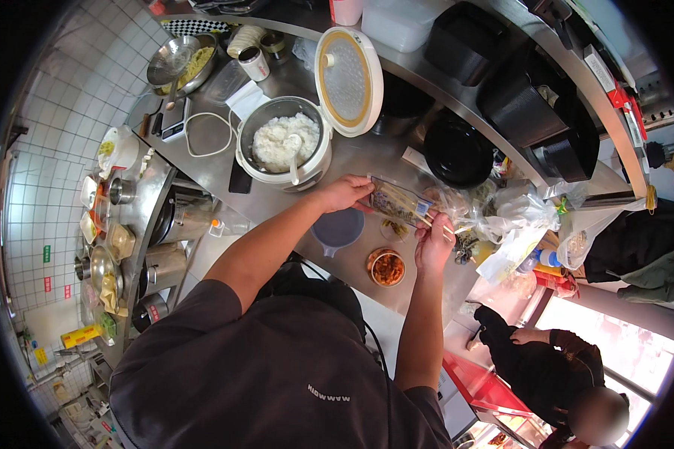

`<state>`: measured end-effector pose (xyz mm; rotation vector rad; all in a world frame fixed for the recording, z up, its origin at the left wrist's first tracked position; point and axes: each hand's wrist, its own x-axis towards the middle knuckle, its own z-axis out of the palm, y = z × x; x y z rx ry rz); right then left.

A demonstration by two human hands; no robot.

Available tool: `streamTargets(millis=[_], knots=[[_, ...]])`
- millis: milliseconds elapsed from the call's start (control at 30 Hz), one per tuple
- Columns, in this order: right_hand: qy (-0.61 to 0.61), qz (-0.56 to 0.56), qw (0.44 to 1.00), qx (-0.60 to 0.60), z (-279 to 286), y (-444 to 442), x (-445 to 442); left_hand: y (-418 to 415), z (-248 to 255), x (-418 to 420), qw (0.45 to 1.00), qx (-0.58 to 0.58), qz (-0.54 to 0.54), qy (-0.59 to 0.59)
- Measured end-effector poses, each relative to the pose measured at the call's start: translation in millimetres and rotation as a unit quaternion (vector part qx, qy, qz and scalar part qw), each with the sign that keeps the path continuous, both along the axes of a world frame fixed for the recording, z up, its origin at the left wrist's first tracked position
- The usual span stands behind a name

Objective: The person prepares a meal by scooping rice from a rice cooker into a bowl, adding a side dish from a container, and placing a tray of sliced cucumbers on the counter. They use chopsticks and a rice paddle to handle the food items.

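Observation:
My left hand (345, 192) grips one end of a clear printed plastic packet (394, 201) above the steel counter. At the packet's other end, my right hand (435, 238) holds light wooden chopsticks (439, 227) and pinches the packet's edge. Below the packet are a grey-blue bowl (338, 227) and a small clear dish with greenish food (394, 229). A round tub of red-orange food (387, 268) stands nearer my body. Beyond my left hand, an open rice cooker (246, 166) contains white rice (278, 137) and a white paddle (295, 151).
Black bowls (459, 147) and stacked black containers (522, 101) occupy the far right. Plastic bags (517, 207) crowd the right side. A steel pan with yellowish food (199, 64) and a scale (174, 126) stand far left. Another person (545, 359) is at lower right.

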<state>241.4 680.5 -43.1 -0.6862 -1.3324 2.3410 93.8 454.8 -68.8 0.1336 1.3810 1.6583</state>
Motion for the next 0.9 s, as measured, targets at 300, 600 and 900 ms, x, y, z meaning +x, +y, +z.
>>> streamTargets(millis=[300, 600, 900], knots=[[-0.076, 0.024, 0.993, 0.088, -5, -2, -5, 0, 4, -9, 0.999, -0.001, -0.015, 0.052], [-0.034, -0.049, 0.997, 0.058, 15, -2, 0, 2, 11, -4, 0.999, 0.011, -0.017, 0.038], [-0.054, 0.017, 0.99, 0.126, -2, -2, 1, 8, 4, -1, 0.992, -0.059, -0.002, 0.112]])
